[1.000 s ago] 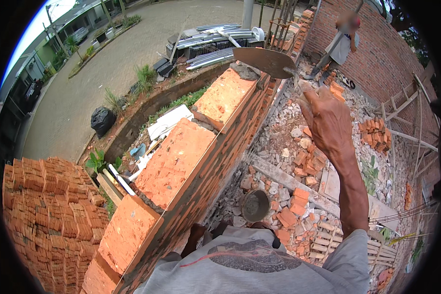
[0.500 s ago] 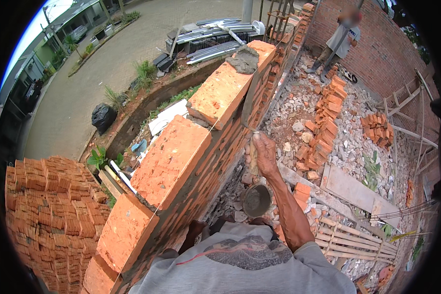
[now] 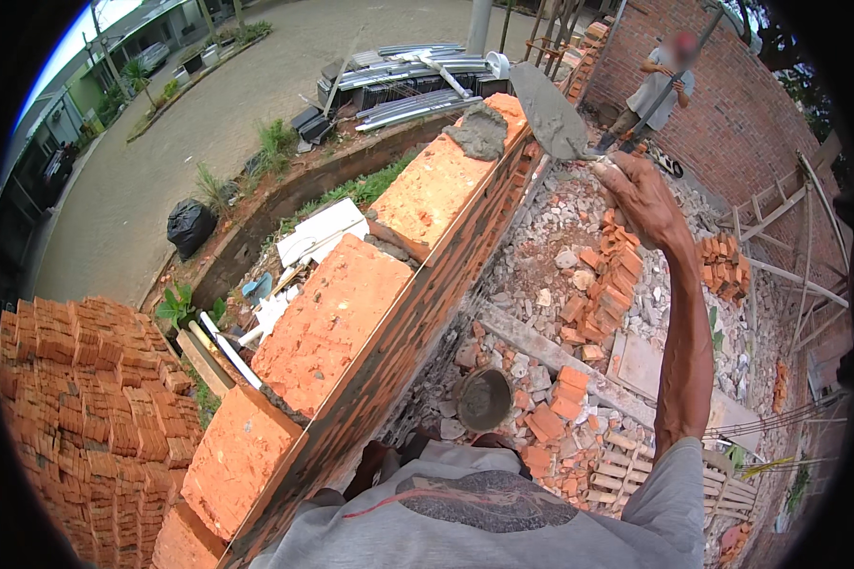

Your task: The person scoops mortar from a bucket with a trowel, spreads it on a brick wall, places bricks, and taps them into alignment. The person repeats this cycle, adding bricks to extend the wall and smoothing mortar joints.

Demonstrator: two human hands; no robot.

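My right hand (image 3: 640, 199) grips a trowel's handle, its flat grey blade (image 3: 550, 119) raised beside the far end of the brick wall. A lump of grey mortar (image 3: 479, 133) lies on the top brick (image 3: 427, 185) there. More orange bricks (image 3: 327, 313) run along the wall top toward me, with mortar in the joints and a thin line along the inner edge. Dark skin (image 3: 370, 465) beside my grey shirt at the lower middle may be my left arm; those fingers are hidden.
A co-worker (image 3: 659, 90) stands holding a long pole by a brick wall. A bucket (image 3: 484, 398), rubble and brick piles (image 3: 603, 284) lie below on the right, with scaffolding (image 3: 778, 209) beyond. Stacked bricks (image 3: 95, 408), a black bag (image 3: 190, 226) and metal strips (image 3: 403, 71) are left and behind.
My right hand and trowel dropped down beside the wall half a second ago and have since risen up and to the right, the blade now above the wall's far end.
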